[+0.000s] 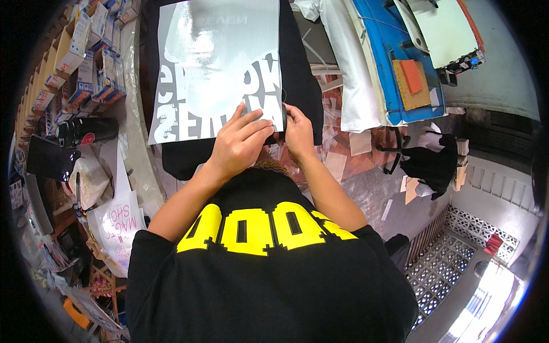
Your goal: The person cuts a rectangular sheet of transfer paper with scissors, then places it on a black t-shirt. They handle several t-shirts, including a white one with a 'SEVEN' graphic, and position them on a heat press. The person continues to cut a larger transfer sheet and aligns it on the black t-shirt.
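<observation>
A glossy transfer sheet (201, 98) with large white mirrored lettering lies over black cloth (300, 64), perhaps a T-shirt. My left hand (242, 139) rests on the sheet's near right part, fingers spread and pressing down on it. At the sheet's right edge, my right hand (299, 128) grips a small black object (284, 116). Most of that object is hidden by the fingers, so its kind is unclear. Strong glare whitens the middle of the sheet.
Cardboard boxes (81, 73) and a black bottle (88, 130) line the left. To the right are white cloth (356, 85), a blue table (377, 51) and a sponge-like block (409, 83). Paper scraps (336, 165) litter the floor. A black office chair (429, 160) stands further right.
</observation>
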`<state>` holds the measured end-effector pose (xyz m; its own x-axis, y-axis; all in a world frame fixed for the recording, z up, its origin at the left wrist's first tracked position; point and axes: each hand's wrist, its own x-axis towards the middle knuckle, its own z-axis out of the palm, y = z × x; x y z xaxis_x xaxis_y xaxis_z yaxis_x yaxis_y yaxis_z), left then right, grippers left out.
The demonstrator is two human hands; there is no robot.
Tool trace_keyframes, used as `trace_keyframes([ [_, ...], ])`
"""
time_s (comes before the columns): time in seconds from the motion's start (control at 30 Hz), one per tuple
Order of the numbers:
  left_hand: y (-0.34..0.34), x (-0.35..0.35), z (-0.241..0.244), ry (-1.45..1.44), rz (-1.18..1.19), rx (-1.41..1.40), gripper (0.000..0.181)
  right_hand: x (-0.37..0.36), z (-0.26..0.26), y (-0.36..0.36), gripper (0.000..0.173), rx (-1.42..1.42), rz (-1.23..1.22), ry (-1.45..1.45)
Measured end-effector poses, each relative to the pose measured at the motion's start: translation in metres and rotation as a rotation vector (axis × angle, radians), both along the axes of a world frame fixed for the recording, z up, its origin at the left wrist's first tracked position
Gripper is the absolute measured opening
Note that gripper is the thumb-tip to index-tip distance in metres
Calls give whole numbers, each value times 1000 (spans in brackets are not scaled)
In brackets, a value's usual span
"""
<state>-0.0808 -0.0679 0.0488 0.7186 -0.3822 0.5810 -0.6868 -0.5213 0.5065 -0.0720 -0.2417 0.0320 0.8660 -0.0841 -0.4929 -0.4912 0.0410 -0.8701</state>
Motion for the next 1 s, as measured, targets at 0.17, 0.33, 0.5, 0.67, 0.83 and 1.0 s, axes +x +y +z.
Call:
trace_keyframes([
  [0.17,1,-3,3,6,6,-28,13,7,-22,-2,32,6,-23,-118],
  [0.33,3,-7,5,24,0,-23,16,11,-16,1,32,-7,-29,-93],
  [0.5,6,-11,10,16,-5,-29,14,28,-21,2,30,17,-66,-120],
  [0.67,7,-11,10,9,-4,-48,13,27,-19,6,30,23,-104,-146],
  [0.83,9,-14,15,11,-3,-51,11,31,-10,11,29,6,-103,-139],
  [1.0,13,-20,26,11,-11,-46,8,51,-2,11,26,24,-107,-100],
])
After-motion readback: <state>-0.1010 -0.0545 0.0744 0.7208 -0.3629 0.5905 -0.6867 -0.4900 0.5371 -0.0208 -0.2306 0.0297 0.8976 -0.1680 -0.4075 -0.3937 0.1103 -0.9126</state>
